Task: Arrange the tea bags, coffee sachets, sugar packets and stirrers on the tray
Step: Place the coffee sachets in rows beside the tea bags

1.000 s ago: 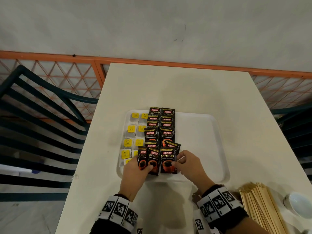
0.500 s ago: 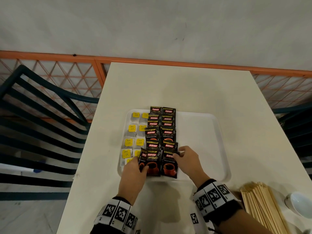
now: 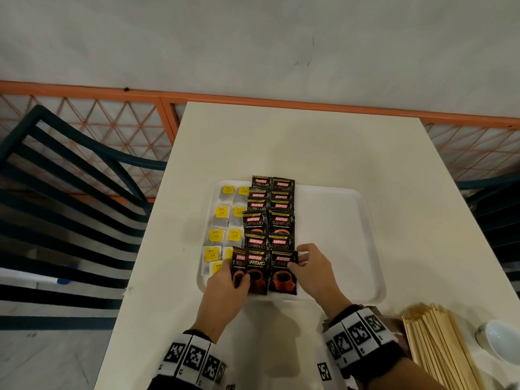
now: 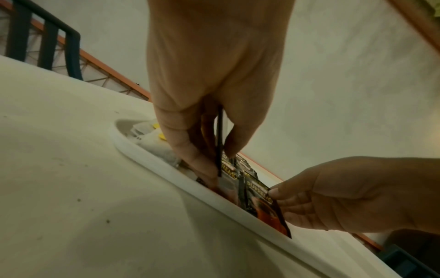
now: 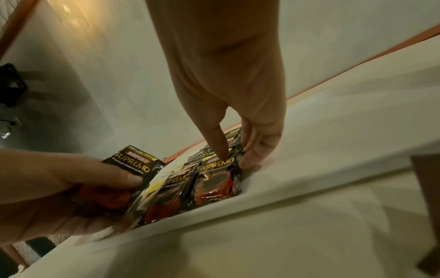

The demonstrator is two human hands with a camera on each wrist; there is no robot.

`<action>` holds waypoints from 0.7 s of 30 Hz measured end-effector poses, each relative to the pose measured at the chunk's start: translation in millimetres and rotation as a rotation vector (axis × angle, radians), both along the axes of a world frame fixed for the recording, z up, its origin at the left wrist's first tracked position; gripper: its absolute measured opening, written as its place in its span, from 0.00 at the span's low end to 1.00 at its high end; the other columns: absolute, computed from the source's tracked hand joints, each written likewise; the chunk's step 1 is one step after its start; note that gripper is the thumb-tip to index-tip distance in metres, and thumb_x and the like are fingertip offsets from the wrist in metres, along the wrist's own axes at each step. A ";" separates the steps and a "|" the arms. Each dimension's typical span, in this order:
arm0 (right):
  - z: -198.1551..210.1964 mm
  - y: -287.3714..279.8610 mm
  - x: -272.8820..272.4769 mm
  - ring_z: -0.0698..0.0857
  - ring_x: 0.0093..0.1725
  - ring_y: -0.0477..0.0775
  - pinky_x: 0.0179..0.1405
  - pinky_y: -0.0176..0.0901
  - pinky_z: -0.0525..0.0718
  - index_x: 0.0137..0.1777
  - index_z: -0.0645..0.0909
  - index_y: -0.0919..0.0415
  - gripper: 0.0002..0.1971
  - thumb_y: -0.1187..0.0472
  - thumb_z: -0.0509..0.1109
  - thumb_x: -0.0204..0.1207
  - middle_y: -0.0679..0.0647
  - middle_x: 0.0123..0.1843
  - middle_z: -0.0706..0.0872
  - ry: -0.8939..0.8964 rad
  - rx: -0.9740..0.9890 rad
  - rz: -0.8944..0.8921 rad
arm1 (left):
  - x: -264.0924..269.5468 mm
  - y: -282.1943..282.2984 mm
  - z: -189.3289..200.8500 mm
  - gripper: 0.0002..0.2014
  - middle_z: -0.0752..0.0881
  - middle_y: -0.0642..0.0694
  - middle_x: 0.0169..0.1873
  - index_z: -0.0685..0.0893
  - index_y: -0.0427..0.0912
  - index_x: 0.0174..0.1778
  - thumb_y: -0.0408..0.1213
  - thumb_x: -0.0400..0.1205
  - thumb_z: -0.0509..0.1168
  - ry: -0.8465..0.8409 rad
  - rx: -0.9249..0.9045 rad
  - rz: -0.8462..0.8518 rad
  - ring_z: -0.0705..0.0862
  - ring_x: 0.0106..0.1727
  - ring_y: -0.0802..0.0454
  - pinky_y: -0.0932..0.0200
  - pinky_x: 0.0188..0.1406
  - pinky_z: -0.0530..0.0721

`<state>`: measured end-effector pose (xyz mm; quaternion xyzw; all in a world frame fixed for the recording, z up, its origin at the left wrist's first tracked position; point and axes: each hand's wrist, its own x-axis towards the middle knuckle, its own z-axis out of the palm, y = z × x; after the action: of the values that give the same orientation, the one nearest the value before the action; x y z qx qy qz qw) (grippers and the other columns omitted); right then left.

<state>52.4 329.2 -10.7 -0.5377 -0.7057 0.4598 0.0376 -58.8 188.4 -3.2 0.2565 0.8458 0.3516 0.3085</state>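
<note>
A white tray [image 3: 337,220] holds tea bags [image 3: 222,213] with yellow tags along its left side. Beside them lie two columns of black coffee sachets [image 3: 281,223]. My left hand [image 3: 239,278] pinches a sachet [image 3: 239,261] raised on edge at the front left, over a tea bag. In the left wrist view this sachet [image 4: 219,135] shows edge-on between thumb and fingers. My right hand [image 3: 295,263] pinches the right edge of the front right sachet [image 3: 282,273], which lies flat in the tray. In the right wrist view its thumb presses that sachet [image 5: 214,180].
A bundle of wooden stirrers [image 3: 433,350] lies on the table [image 3: 309,142] at the front right, next to a white bowl [image 3: 501,342]. Something brown [image 3: 392,329] shows behind my right wrist. A dark chair [image 3: 70,192] stands left of the table, an orange railing [image 3: 253,99] behind.
The front right sachet has gone from held up to lying flat in line with the right column. Both hands have shifted slightly forward over the tray's front edge.
</note>
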 end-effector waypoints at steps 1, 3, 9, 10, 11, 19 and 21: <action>-0.2 0.5 -0.8 0.82 0.50 0.53 0.52 0.44 0.83 0.65 0.72 0.63 0.19 0.65 0.70 0.75 0.60 0.55 0.84 0.009 0.007 -0.001 | -0.1 -0.1 0.4 0.08 0.82 0.51 0.43 0.76 0.44 0.56 0.36 0.82 0.62 -0.036 0.015 0.005 0.80 0.41 0.55 0.65 0.39 0.75; 0.5 2.2 -2.8 0.82 0.49 0.53 0.48 0.42 0.81 0.64 0.73 0.63 0.19 0.65 0.71 0.74 0.57 0.50 0.82 0.024 0.033 0.000 | -0.4 -0.6 1.7 0.07 0.82 0.52 0.43 0.74 0.48 0.54 0.35 0.82 0.60 -0.117 0.049 0.016 0.81 0.43 0.56 0.66 0.37 0.76; 0.6 1.5 2.2 0.80 0.45 0.51 0.38 0.34 0.73 0.62 0.74 0.61 0.16 0.61 0.69 0.76 0.54 0.47 0.81 0.025 0.125 0.007 | -3.7 -0.8 4.7 0.11 0.85 0.50 0.51 0.80 0.49 0.58 0.35 0.82 0.59 -0.241 0.072 0.001 0.81 0.54 0.53 0.66 0.44 0.75; 1.7 -0.7 4.1 0.80 0.45 0.50 0.37 0.33 0.72 0.61 0.75 0.61 0.14 0.60 0.69 0.76 0.54 0.48 0.82 0.031 0.141 0.021 | -4.3 0.3 4.5 0.09 0.85 0.49 0.51 0.80 0.49 0.56 0.35 0.83 0.60 -0.246 0.076 -0.007 0.81 0.53 0.53 0.68 0.44 0.76; 3.1 -3.4 6.1 0.80 0.44 0.49 0.36 0.31 0.72 0.59 0.76 0.60 0.12 0.59 0.68 0.77 0.54 0.47 0.83 0.045 0.150 0.043 | -4.3 1.5 4.9 0.07 0.85 0.49 0.49 0.81 0.49 0.54 0.35 0.82 0.61 -0.250 0.082 -0.020 0.82 0.51 0.53 0.69 0.43 0.76; 3.5 -24.3 11.7 0.84 0.42 0.49 0.41 0.34 0.82 0.51 0.80 0.55 0.06 0.59 0.70 0.76 0.48 0.41 0.85 0.137 -0.071 0.201 | -0.3 13.4 -3.9 0.10 0.86 0.55 0.36 0.81 0.49 0.43 0.29 0.74 0.72 -0.195 0.123 -0.053 0.85 0.40 0.58 0.72 0.40 0.80; -0.7 -25.0 11.2 0.83 0.43 0.50 0.42 0.33 0.82 0.51 0.80 0.58 0.07 0.63 0.71 0.74 0.50 0.41 0.84 0.110 -0.041 0.183 | 1.6 14.9 -5.8 0.10 0.84 0.58 0.33 0.80 0.48 0.43 0.29 0.74 0.72 -0.125 0.106 -0.066 0.83 0.37 0.65 0.74 0.39 0.81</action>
<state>63.6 304.2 -11.4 -0.4454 -0.7391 0.5047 0.0231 -57.2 203.3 -9.0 0.2779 0.7962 0.4008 0.3580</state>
